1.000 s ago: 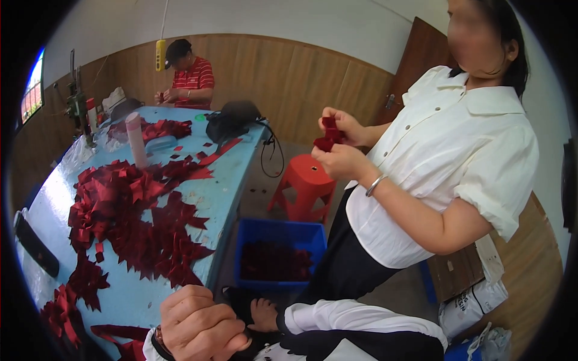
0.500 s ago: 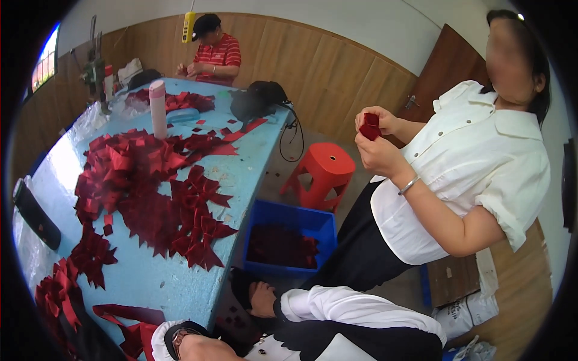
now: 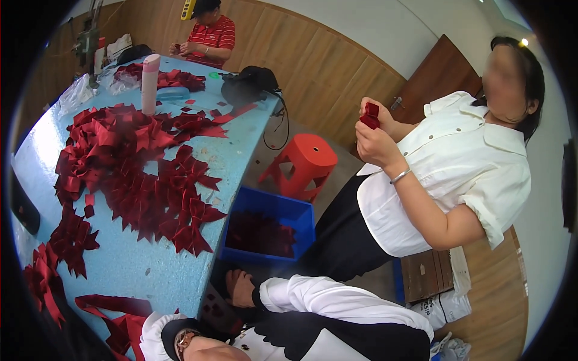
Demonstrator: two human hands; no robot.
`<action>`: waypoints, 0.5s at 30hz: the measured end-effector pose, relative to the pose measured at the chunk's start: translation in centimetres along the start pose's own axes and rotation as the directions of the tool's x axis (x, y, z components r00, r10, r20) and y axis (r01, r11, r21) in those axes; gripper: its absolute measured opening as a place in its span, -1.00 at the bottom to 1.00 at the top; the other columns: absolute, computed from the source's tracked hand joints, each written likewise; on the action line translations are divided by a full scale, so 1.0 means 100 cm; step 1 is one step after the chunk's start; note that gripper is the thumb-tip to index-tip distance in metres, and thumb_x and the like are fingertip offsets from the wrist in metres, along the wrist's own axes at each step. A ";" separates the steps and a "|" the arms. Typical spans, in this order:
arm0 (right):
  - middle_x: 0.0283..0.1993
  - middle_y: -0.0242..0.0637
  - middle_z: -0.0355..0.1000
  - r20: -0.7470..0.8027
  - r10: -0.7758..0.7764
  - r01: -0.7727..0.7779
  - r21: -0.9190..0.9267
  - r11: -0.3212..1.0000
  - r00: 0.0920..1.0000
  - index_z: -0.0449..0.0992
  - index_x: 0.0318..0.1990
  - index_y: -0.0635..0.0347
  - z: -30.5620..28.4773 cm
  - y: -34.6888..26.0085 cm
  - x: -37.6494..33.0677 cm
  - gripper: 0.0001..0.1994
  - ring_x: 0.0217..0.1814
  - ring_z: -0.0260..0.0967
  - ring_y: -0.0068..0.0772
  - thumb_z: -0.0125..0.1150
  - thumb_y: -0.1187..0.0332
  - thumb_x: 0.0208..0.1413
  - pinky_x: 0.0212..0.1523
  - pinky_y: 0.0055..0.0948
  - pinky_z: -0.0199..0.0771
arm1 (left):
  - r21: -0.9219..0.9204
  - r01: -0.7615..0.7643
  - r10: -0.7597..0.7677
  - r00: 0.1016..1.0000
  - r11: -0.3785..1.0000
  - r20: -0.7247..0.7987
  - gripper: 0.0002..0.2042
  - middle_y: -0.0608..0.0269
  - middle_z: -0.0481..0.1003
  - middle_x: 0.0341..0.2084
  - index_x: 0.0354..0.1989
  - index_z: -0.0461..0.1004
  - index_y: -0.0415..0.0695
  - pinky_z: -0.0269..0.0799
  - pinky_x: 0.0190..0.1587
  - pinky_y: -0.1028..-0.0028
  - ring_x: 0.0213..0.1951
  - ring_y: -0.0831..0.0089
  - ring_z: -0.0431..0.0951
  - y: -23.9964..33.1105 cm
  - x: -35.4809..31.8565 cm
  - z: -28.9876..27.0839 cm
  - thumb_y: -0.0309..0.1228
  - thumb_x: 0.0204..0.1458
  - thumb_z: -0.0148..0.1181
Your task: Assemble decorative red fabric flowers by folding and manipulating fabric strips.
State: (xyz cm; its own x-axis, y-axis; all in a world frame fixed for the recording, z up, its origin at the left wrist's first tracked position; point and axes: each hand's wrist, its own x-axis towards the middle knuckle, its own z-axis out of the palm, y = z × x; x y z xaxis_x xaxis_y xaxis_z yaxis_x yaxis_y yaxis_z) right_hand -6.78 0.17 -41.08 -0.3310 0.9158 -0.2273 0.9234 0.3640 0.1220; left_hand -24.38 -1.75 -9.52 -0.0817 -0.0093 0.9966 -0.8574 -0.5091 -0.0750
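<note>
My right hand (image 3: 240, 287), below a white sleeve with a black cuff, rests against dark cloth beside the table. Its fingers are spread and hold nothing that I can see. At the bottom edge, my left hand (image 3: 218, 351) shows only its back, with a watch (image 3: 184, 342) at the wrist; the fingers are out of the picture. Nearest to it lies a loose dark red ribbon (image 3: 123, 328) at the table's near edge. Many dark red ribbon bows (image 3: 129, 195) are heaped across the light blue table (image 3: 153, 283).
A blue bin (image 3: 271, 260) holding dark red pieces stands beside the table, with a red stool (image 3: 308, 153) behind. A standing person (image 3: 442, 168) in white holds a small red box-like thing (image 3: 370, 115). Another person (image 3: 211, 42) works at the far end. A pink bottle (image 3: 150, 84) stands on the table.
The whole view has shifted, so the table and bows sit further left and the stool lower. My hands keep about the same places relative to the table. The standing person's hands have turned the red thing slightly.
</note>
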 end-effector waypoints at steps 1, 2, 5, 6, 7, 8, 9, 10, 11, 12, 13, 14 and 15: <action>-0.17 0.14 0.26 0.003 -0.003 0.003 -0.003 1.000 1.000 0.21 -0.03 0.54 0.006 -0.002 0.000 -0.17 -0.13 0.28 0.07 0.32 -0.11 -0.23 -0.24 0.00 0.38 | 0.004 -0.002 0.002 1.000 1.000 -0.003 -0.74 0.27 0.35 -0.79 -0.81 0.33 -0.11 0.24 -0.74 0.47 -0.79 0.52 0.34 0.002 0.003 0.003 -0.71 -0.18 -0.03; -0.17 0.14 0.26 -0.023 0.016 -0.017 -0.040 0.999 1.000 0.21 -0.03 0.54 0.010 -0.003 0.002 -0.17 -0.14 0.28 0.07 0.32 -0.11 -0.23 -0.23 0.00 0.38 | 0.048 -0.033 0.035 0.998 0.998 -0.048 -0.74 0.29 0.33 -0.80 -0.82 0.31 -0.11 0.21 -0.75 0.48 -0.81 0.53 0.31 0.002 0.005 0.007 -0.71 -0.19 -0.02; -0.17 0.13 0.26 -0.075 0.050 -0.059 -0.116 0.992 0.996 0.21 -0.03 0.54 0.016 -0.005 0.004 -0.17 -0.14 0.28 0.06 0.32 -0.11 -0.23 -0.23 0.00 0.38 | 0.141 -0.090 0.109 0.985 0.986 -0.134 -0.74 0.31 0.30 -0.83 -0.84 0.27 -0.10 0.16 -0.77 0.50 -0.84 0.55 0.27 0.003 0.010 0.012 -0.71 -0.22 -0.02; -0.18 0.13 0.26 -0.051 0.040 -0.045 -0.094 0.995 0.998 0.21 -0.03 0.54 0.017 -0.002 0.003 -0.17 -0.15 0.28 0.06 0.31 -0.11 -0.23 -0.24 0.00 0.38 | 0.160 -0.141 0.160 0.981 0.977 -0.113 -0.74 0.32 0.29 -0.83 -0.85 0.25 -0.10 0.14 -0.78 0.51 -0.84 0.55 0.25 0.001 0.012 0.009 -0.70 -0.24 -0.01; -0.18 0.13 0.26 -0.027 0.021 -0.023 -0.071 0.997 0.999 0.22 -0.04 0.54 -0.002 -0.003 0.002 -0.17 -0.16 0.28 0.06 0.31 -0.12 -0.23 -0.25 0.00 0.38 | 0.187 -0.189 0.209 0.974 0.964 -0.090 -0.74 0.32 0.28 -0.84 -0.85 0.23 -0.09 0.12 -0.78 0.51 -0.84 0.56 0.24 0.001 0.012 0.007 -0.70 -0.26 -0.01; -0.18 0.13 0.26 -0.003 0.003 -0.003 -0.048 0.999 1.000 0.22 -0.04 0.54 -0.010 -0.005 0.001 -0.16 -0.17 0.28 0.06 0.31 -0.12 -0.23 -0.25 0.00 0.38 | 0.211 -0.238 0.257 0.964 0.948 -0.066 -0.73 0.33 0.28 -0.84 -0.86 0.21 -0.08 0.10 -0.79 0.51 -0.85 0.57 0.22 0.003 0.012 0.005 -0.69 -0.27 0.00; -0.18 0.13 0.26 -0.001 -0.001 0.001 -0.051 0.999 1.000 0.22 -0.04 0.54 -0.005 -0.007 0.001 -0.16 -0.17 0.28 0.06 0.31 -0.12 -0.23 -0.25 0.00 0.38 | 0.215 -0.239 0.258 0.964 0.947 -0.066 -0.73 0.33 0.28 -0.84 -0.86 0.21 -0.08 0.10 -0.79 0.51 -0.85 0.57 0.22 0.006 0.009 0.004 -0.69 -0.27 0.00; -0.19 0.13 0.26 -0.028 -0.002 0.001 -0.038 0.999 1.000 0.22 -0.04 0.55 0.003 -0.010 0.000 -0.16 -0.18 0.28 0.05 0.30 -0.13 -0.23 -0.27 -0.01 0.38 | 0.214 -0.201 0.223 0.971 0.956 -0.084 -0.73 0.33 0.27 -0.84 -0.86 0.20 -0.07 0.08 -0.79 0.51 -0.85 0.58 0.22 0.011 0.007 0.004 -0.69 -0.28 0.00; -0.20 0.13 0.26 -0.055 -0.002 0.000 -0.025 1.000 0.998 0.22 -0.04 0.55 0.012 -0.012 -0.001 -0.16 -0.19 0.28 0.05 0.30 -0.14 -0.23 -0.29 -0.02 0.38 | 0.211 -0.163 0.188 0.977 0.964 -0.101 -0.73 0.34 0.26 -0.84 -0.87 0.19 -0.06 0.07 -0.80 0.51 -0.85 0.58 0.21 0.016 0.004 0.004 -0.69 -0.28 0.00; -0.21 0.13 0.26 -0.083 0.000 -0.001 -0.011 1.000 0.997 0.22 -0.04 0.55 0.014 -0.014 -0.001 -0.16 -0.20 0.28 0.04 0.29 -0.14 -0.23 -0.31 -0.03 0.38 | 0.205 -0.125 0.151 0.982 0.971 -0.117 -0.72 0.34 0.26 -0.84 -0.87 0.17 -0.06 0.05 -0.80 0.51 -0.85 0.58 0.21 0.020 0.001 0.005 -0.68 -0.29 -0.01; -0.21 0.13 0.26 -0.083 0.000 -0.001 -0.011 1.000 0.997 0.22 -0.04 0.55 0.014 -0.016 -0.002 -0.16 -0.20 0.28 0.04 0.29 -0.14 -0.23 -0.31 -0.03 0.38 | 0.206 -0.125 0.152 0.981 0.971 -0.117 -0.72 0.34 0.26 -0.84 -0.87 0.17 -0.06 0.05 -0.80 0.51 -0.85 0.58 0.21 0.024 0.000 0.005 -0.68 -0.29 -0.01; -0.22 0.12 0.26 -0.069 -0.001 -0.002 -0.039 0.999 0.998 0.22 -0.04 0.56 0.014 -0.018 -0.004 -0.15 -0.21 0.28 0.04 0.29 -0.15 -0.22 -0.33 -0.03 0.38 | 0.201 -0.076 0.108 0.983 0.977 -0.149 -0.72 0.34 0.25 -0.85 -0.88 0.17 -0.05 0.04 -0.80 0.51 -0.85 0.59 0.20 0.028 -0.002 0.006 -0.68 -0.29 -0.01; -0.23 0.12 0.26 -0.055 0.000 -0.003 -0.066 0.998 0.998 0.22 -0.04 0.56 0.012 -0.020 -0.005 -0.14 -0.21 0.28 0.03 0.28 -0.16 -0.22 -0.34 -0.04 0.38 | 0.195 -0.027 0.063 0.982 0.980 -0.180 -0.72 0.35 0.24 -0.85 -0.88 0.17 -0.04 0.03 -0.81 0.51 -0.85 0.59 0.20 0.032 -0.004 0.007 -0.68 -0.29 -0.02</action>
State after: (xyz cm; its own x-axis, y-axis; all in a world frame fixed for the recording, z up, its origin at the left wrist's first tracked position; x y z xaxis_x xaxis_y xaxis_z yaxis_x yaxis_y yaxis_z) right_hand -8.20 -1.26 -42.39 -0.3416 0.9236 -0.1740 0.9096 0.3715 0.1862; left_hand -26.71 -4.00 -10.10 -0.2258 0.1141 0.9675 -0.7394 -0.6667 -0.0939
